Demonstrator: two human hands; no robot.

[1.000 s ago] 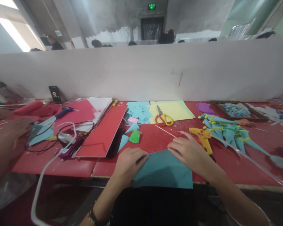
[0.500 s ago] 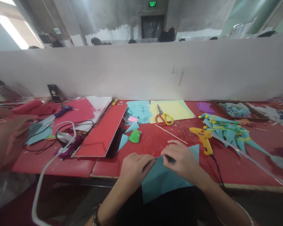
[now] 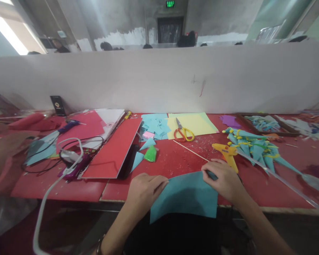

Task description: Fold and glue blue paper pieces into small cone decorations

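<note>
A sheet of blue paper [image 3: 186, 194] spans the space between my hands at the table's front edge, its lower part hanging over the edge. My left hand [image 3: 146, 189] pinches its upper left corner between thumb and fingers. At the upper right corner, my right hand [image 3: 223, 177] grips the sheet with curled fingers. Just beyond the paper lies a thin wooden stick [image 3: 191, 150], its right end close to my right hand. A yellow glue gun [image 3: 225, 152] rests right behind that hand. Scissors [image 3: 184, 131] with red and yellow handles lie farther back.
Blue paper cones with yellow tips [image 3: 257, 145] are heaped at the right, near a tray [image 3: 268, 125] of scraps. A red board [image 3: 114, 148], a green packet [image 3: 150, 154] and a white cable [image 3: 46, 198] lie leftward. Another person's arm [image 3: 5, 152] reaches in at far left. A white partition [image 3: 159, 78] stands behind.
My hands have moved apart, the right one going rightward and the left slightly left. The blue paper now stretches wider between them and shows more of its surface.
</note>
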